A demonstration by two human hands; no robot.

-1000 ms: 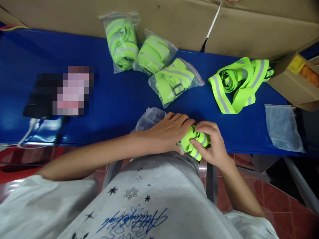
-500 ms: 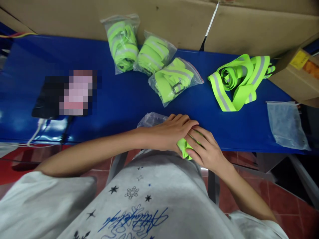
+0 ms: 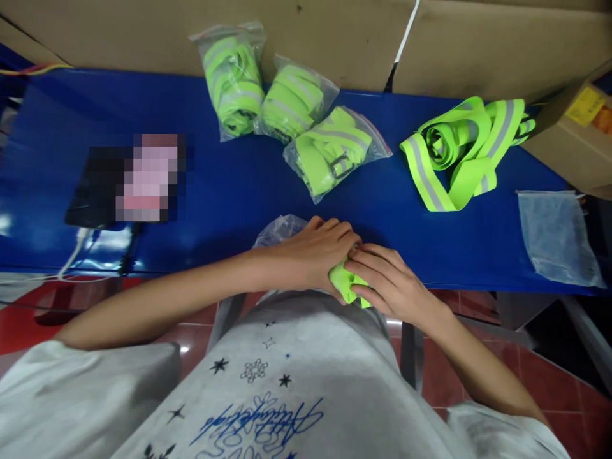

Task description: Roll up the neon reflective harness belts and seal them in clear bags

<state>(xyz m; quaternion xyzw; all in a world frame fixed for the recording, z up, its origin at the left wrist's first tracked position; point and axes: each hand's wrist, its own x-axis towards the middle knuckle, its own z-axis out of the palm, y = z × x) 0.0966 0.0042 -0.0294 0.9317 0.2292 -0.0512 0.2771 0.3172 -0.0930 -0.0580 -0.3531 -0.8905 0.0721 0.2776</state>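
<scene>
Between my hands, at the table's near edge, is a bundle of neon-yellow reflective strap (image 3: 343, 279), mostly covered by fingers. My left hand (image 3: 319, 256) is wrapped over its left side, fingers curled away from me. From the right, my right hand (image 3: 393, 280) grips the same bundle, its fingertips meeting the left hand. A clear plastic bag (image 3: 277, 231) lies behind my left wrist, partly hidden by it. Farther back on the table sit several strap bundles in zip bags, the nearest being a bagged strap (image 3: 332, 153).
A loose neon reflective strap (image 3: 425, 175) lies coiled at the right, near an open cardboard box (image 3: 564, 153). An empty zip bag (image 3: 557, 239) rests at the right edge. On the left are a blurred-out phone (image 3: 150, 175) and a black device (image 3: 93, 197) with cables. Large cardboard boxes (image 3: 325, 38) line the back.
My hands have shifted slightly left and drawn a little apart, showing more of the strap bundle. Both keep hold of it. The view has turned slightly.
</scene>
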